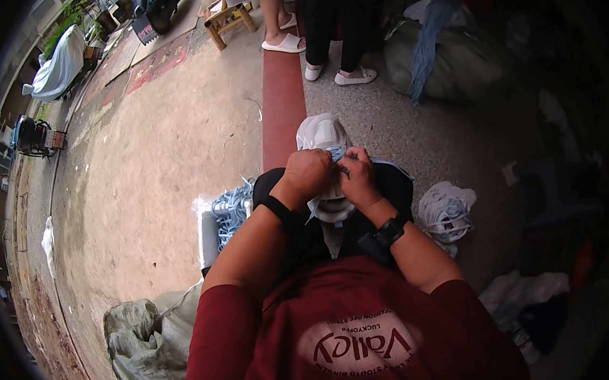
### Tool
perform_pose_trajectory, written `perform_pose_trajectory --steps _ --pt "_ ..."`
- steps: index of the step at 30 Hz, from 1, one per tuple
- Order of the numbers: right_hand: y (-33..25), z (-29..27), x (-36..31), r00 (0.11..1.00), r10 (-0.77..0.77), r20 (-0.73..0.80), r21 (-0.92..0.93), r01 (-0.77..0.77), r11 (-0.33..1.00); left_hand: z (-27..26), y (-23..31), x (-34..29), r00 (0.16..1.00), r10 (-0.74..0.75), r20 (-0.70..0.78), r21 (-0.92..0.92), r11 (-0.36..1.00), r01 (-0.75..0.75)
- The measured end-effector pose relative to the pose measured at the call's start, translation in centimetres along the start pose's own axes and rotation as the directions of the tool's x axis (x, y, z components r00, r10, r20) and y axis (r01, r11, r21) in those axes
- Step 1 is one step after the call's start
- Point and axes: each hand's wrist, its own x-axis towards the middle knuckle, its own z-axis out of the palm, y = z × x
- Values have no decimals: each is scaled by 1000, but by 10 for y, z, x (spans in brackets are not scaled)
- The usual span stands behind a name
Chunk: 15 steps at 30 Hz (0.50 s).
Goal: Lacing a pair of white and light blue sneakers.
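Observation:
A white shoe [319, 127] rests between my knees, its toe pointing away from me. Light blue shoelace [338, 154] crosses its front, and a loose end hangs at the left near the shoe's opening. Over the left side of the shoe, my left hand [308, 173] is closed in a fist on the shoelace. My right hand [359, 179] pinches at the lace from the other side, thumb and fingers together. The fingers cover much of the lacing, so which strand each one grips is partly hidden.
Blue laces [233, 213] lie in a white container [209, 233] by my left knee. A bundle of white and blue pieces [447, 210] sits to my right. A greenish sack [146, 346] lies at lower left. Two people stand ahead beside a wooden stool [228, 20] and a large sack [444, 64].

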Motion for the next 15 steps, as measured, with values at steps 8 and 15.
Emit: perform_pose_trajectory --steps 8,15 --pt "-5 -3 -6 999 7 -37 66 -5 998 7 -11 -22 956 199 -215 -115 967 -227" --pt "2 0 -5 996 -13 -85 124 24 992 15 4 -27 914 -180 -362 -468 884 -11"
